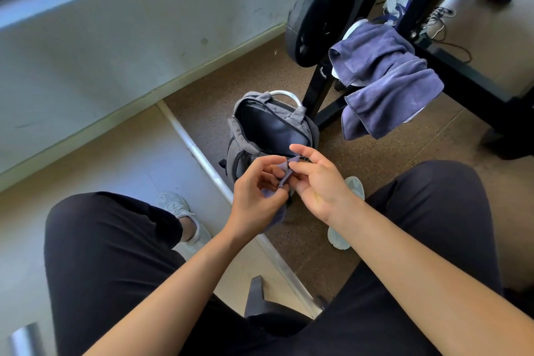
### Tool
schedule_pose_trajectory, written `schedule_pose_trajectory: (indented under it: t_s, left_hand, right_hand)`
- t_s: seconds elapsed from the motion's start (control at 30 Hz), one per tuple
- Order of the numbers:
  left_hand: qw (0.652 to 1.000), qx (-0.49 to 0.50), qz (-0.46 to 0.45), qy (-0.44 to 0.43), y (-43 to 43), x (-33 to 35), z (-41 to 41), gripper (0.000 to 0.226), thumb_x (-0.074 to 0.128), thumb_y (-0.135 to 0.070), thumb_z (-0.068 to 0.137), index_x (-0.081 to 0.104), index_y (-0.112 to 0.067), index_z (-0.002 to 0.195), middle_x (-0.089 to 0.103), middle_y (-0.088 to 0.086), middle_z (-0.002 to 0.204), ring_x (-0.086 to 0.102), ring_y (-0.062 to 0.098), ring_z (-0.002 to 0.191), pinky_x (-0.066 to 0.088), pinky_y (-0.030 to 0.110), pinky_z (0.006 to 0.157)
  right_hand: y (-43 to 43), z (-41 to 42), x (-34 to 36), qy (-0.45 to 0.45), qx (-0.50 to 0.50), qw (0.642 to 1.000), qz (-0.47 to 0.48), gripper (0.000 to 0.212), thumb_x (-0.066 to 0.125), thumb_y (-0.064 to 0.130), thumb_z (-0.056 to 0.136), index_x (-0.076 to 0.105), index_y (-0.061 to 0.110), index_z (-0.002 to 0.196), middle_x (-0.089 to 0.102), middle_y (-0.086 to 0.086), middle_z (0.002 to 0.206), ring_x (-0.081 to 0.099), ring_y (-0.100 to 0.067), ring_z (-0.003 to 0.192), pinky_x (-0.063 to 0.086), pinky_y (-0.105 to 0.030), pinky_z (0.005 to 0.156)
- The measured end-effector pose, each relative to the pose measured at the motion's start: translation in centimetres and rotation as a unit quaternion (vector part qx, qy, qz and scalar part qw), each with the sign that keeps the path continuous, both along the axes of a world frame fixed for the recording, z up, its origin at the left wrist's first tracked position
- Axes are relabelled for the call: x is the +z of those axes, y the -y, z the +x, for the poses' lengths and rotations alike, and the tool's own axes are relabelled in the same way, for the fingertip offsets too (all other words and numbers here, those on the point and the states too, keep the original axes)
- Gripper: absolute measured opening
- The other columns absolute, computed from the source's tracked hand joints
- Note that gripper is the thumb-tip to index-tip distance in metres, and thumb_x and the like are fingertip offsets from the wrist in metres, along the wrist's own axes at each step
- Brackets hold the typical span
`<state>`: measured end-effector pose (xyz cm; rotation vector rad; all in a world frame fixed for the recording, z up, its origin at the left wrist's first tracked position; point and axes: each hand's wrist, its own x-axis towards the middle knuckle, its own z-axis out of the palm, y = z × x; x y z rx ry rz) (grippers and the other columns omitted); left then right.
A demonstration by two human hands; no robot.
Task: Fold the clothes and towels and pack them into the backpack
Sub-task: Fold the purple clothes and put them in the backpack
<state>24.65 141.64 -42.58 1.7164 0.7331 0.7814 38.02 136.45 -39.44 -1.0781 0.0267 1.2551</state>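
Your left hand (258, 196) curls its fingers around a small purple cloth (284, 178) at the frame's centre, while your right hand (318, 182) pinches its upper edge with thumb and forefinger, the other fingers spread. Just behind them the grey backpack (260, 124) stands unzipped on the brown speckled floor (361, 153). A purple towel (384, 78) drapes over the black rack (462, 75) at upper right, beside a weight plate (315, 9).

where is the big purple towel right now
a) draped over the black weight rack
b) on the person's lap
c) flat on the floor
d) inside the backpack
a: the purple towel hangs over the black weight rack, beside the open, seemingly empty backpack.
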Motion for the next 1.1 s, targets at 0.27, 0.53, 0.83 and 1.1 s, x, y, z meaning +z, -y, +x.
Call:
schedule_pose_trajectory:
  t_s: [0.27, 0.53, 0.83, 1.1]
  left_hand:
    - [0.995, -0.009, -0.099, 0.032, -2.1, 0.6, -1.3, 0.042, 0.065, 0.019, 0.077, 0.068, -0.009, 0.109, 0.069, 0.006, 0.08, 0.064, 0.013, 0.072, 0.051, 0.027, 0.068]
    - [0.975, -0.063, -0.194, 0.085, -3.0, 1.4, -2.2, 0.035, 0.075, 0.004, 0.078, 0.068, -0.011, 0.109, 0.071, 0.004, 0.088, 0.068, 0.021, 0.084, 0.058, 0.031, 0.079]
    - [0.99, -0.083, -0.083, -0.074, -3.0, -1.3, -2.0, 0.022, 0.076, -0.013, 0.073, 0.067, -0.022, 0.09, 0.067, -0.001, 0.08, 0.061, 0.013, 0.068, 0.05, 0.028, 0.064]
    - [0.988, 0.034, 0.078, -0.126, -2.0, -3.2, -0.2, 0.027, 0.073, -0.026, 0.077, 0.067, -0.025, 0.104, 0.06, -0.009, 0.089, 0.059, 0.008, 0.076, 0.054, 0.033, 0.066]
  right_hand:
    - [1.3, 2.4, 0.4, 0.617, 0.244, 0.749, -0.004, 0.055, 0.062, 0.0, 0.074, 0.07, 0.03, 0.119, 0.058, 0.008, 0.129, 0.045, -0.002, 0.118, 0.031, -0.004, 0.098]
    - [1.3, 1.9, -0.3, 0.503, 0.324, 0.8, 0.041, 0.015, 0.071, 0.006, 0.091, 0.073, 0.009, 0.105, 0.075, -0.007, 0.096, 0.068, -0.007, 0.091, 0.05, -0.026, 0.086]
    - [1.6, 3.1, 0.4, 0.44, 0.261, 0.854, 0.095, 0.023, 0.064, -0.002, 0.093, 0.076, 0.017, 0.096, 0.077, 0.004, 0.09, 0.07, -0.006, 0.091, 0.048, -0.017, 0.086]
    - [2.0, 3.8, 0.4, 0.433, 0.234, 0.865, 0.096, 0.022, 0.062, -0.004, 0.094, 0.076, 0.014, 0.096, 0.078, 0.005, 0.091, 0.07, -0.007, 0.092, 0.05, -0.018, 0.086]
